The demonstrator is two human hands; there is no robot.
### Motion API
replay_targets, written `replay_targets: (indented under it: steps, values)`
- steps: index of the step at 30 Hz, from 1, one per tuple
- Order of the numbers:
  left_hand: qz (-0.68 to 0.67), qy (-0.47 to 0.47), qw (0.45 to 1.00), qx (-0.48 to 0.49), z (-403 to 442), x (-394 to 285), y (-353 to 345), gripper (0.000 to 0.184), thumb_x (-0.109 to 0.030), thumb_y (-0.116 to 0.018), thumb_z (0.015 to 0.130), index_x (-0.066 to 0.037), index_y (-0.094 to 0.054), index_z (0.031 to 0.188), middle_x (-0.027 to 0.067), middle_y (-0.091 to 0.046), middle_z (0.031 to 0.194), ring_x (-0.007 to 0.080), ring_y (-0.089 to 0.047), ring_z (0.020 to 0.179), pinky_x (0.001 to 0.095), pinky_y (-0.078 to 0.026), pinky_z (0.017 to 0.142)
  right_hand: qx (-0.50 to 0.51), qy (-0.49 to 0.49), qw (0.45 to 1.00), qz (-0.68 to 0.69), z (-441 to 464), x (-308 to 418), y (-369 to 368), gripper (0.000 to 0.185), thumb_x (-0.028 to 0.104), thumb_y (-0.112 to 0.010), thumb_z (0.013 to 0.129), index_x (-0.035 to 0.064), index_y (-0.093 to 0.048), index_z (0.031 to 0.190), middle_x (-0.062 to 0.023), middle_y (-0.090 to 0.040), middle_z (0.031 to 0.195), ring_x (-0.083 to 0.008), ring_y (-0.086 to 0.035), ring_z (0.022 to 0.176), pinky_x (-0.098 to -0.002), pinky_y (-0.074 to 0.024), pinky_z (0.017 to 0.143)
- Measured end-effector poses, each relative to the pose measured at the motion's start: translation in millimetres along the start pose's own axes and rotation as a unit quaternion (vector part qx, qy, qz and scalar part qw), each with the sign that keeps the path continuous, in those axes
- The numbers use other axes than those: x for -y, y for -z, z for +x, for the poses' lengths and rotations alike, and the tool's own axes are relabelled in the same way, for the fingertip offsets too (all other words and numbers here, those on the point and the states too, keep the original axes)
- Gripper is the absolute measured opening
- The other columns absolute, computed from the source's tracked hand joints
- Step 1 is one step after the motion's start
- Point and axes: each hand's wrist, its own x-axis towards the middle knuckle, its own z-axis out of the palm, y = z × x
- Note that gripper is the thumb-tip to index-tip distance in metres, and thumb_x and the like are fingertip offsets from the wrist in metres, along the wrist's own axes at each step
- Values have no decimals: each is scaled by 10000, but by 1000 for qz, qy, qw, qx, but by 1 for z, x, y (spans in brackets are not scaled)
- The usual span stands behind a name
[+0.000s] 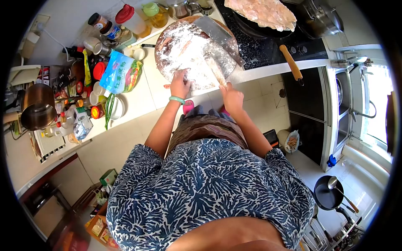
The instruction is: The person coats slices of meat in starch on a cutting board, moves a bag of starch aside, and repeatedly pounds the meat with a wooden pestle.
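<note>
- Dirs. taken as clock face from board centre, 12 = away from body.
- R hand (232,98), 5 o'clock at near rim: thumb & fingers pressed tog., near end of long, pale, flour-coated piece (215,69) pinched; material can't be told under flour.
- L hand (180,84), pale green ring-shaped bangle (177,100) on wrist: placed at 7 o'clock, fingertips lowered into white powdery flour (184,52); spread or pinching can't be told.
- Piece is slanted from R hand up toward centre, over floured R half of brown, round, flat board (160,38).
- Sm. pinkish strips (166,42) seen in flour, approx. 10 o'clock.
- Grey, broad-bladed metal cleaver (212,30) laid across far-R part of board, 1 o'clock, handle end angled twd 3.
- Long green scallion stalks (109,111) laid by round white bowl (119,108), 8 o'clock, off board.
- Blue, glossy plastic pouch w/ veg. picture (119,73) stood btwn 8 & 9, L of board.
- Black round pan w/ straight wooden handle (291,62) set on black glossy hob (266,55), 2–3 o'clock; pale pink sliced meat (261,12) piled above it.
- Clear plastic jug w/ red lid (133,23) placed at 10 o'clock, nr wall.
</note>
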Motion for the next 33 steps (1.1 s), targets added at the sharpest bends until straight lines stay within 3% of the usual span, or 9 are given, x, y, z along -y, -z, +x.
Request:
replay_targets:
  steps: [4,7,9,18,21,24,27,30,33]
  values:
    - [-4,11,1000,2,1,-3,3,519,-94,-746,627,-83,-551,1108,95,-492,848,222,-502,704,329,-449,663,32,50,997,-43,3,-10,0,360,398,-476,880,54,-549,804,-165,-594,600,-362,-600,593,-458,-465,569]
    - [-10,33,999,23,4,-6,6,528,-104,-745,625,-93,-546,1113,105,-499,869,241,-513,725,340,-449,684,-39,19,999,26,6,-13,9,355,387,-482,880,51,-538,781,-160,-593,595,-357,-602,588,-455,-468,569]
    - [-12,48,998,31,0,-6,3,536,-114,-744,622,-102,-541,1118,113,-506,894,261,-524,745,351,-449,702,24,58,997,-43,7,-22,-7,351,388,-494,874,53,-538,779,-158,-593,593,-353,-602,583,-452,-469,565]
    - [-25,79,996,41,9,-2,8,595,-124,-775,583,-101,-545,1131,79,-521,843,208,-523,684,325,-451,665,8,84,994,-65,19,-24,-4,363,387,-483,880,43,-541,776,-164,-596,597,-343,-606,589,-443,-470,564]
    - [-36,82,995,38,9,-2,8,602,-123,-780,575,-93,-547,1129,75,-524,828,199,-520,680,319,-449,660,-38,42,998,18,19,-6,29,376,398,-478,879,43,-544,777,-164,-596,595,-342,-607,602,-435,-469,571]
    - [-29,83,996,30,7,-2,4,605,-119,-782,571,-88,-547,1127,75,-527,830,194,-521,677,315,-449,659,42,83,992,-85,27,-24,-5,387,401,-467,883,38,-542,772,-165,-600,606,-348,-606,614,-433,-468,583]
    - [-45,100,993,48,9,2,6,618,-127,-785,563,-78,-543,1129,88,-540,846,222,-534,704,330,-453,682,5,56,998,-32,24,-16,12,404,407,-466,884,32,-553,760,-171,-604,623,-347,-606,614,-432,-470,587]
    - [-15,78,996,35,17,5,-1,538,-153,-746,628,-72,-544,1120,117,-555,883,273,-543,783,357,-452,730,19,34,999,-32,24,-25,0,409,412,-462,886,28,-562,787,-185,-602,633,-358,-604,620,-439,-468,591]
    - [80,-40,996,-23,42,-19,-7,344,-162,-616,758,-80,-557,1087,140,-540,1011,324,-490,975,409,-404,840,14,37,999,-33,23,-34,-8,406,416,-472,882,35,-573,784,-197,-597,629,-369,-599,618,-451,-464,592]
